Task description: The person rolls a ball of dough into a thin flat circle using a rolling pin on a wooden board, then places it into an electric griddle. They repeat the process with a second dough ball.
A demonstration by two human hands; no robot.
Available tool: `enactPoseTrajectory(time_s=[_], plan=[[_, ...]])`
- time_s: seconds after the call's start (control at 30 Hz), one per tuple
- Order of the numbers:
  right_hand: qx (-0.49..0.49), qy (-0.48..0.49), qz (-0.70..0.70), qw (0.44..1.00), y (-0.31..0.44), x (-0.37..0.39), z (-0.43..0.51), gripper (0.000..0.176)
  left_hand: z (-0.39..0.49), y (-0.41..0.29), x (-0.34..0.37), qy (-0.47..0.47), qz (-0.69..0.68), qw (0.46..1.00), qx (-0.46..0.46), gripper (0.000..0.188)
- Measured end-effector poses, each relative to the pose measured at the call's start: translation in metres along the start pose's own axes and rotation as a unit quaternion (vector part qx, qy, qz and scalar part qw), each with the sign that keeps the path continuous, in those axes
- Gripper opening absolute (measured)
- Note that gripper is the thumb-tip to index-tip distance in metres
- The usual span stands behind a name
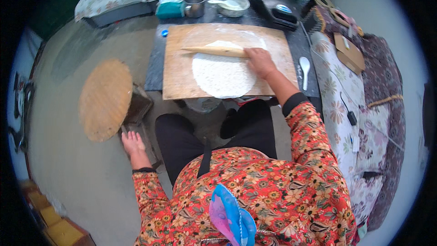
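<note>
A floured wooden board (177,71) lies on the dark table, with a thin round sheet of dough (223,77) on it whose near edge reaches the board's front edge. Across the upper part of the dough rests a tapered wooden rolling pin (215,51). My right hand (261,62) is closed around the pin's right end. Down at the left, away from the board, my left hand (134,143) is palm up with its fingers apart and nothing seen in it. Its fingertips are near the lower edge of a round wooden board (106,100), which sits on a dark stand.
Behind the board stand a teal-and-white packet (170,8), a metal mug (195,5), a bowl (233,10) with a spoon and a black appliance (276,7). A white spoon (304,71) lies right of the board. A cable crosses the floral-covered seat (336,92); a cardboard box (350,54) lies there.
</note>
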State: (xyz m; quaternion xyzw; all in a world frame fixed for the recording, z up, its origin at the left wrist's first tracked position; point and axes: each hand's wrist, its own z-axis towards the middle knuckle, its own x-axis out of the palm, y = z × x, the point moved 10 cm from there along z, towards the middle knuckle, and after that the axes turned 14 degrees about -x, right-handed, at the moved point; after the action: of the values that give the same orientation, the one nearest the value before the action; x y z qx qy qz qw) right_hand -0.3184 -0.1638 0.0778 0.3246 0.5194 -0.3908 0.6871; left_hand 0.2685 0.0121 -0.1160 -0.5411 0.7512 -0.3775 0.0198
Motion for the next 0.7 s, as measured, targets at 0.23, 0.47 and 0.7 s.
enactPoseTrajectory(time_s=[0.23,0.47,0.7], plan=[[0.059,-0.035,0.095,0.993,-0.003,0.018,-0.016,0.036,0.003,0.009,-0.010,-0.037,0.029,0.999,-0.009,0.063],[0.195,-0.175,0.076,0.962,-0.051,-0.037,-0.134,0.029,0.001,0.008,-0.013,-0.045,0.076,0.996,0.017,0.062],[0.392,-0.177,0.006,0.903,-0.121,-0.052,-0.265,0.022,0.005,0.027,0.001,-0.025,0.106,0.994,0.006,0.060]])
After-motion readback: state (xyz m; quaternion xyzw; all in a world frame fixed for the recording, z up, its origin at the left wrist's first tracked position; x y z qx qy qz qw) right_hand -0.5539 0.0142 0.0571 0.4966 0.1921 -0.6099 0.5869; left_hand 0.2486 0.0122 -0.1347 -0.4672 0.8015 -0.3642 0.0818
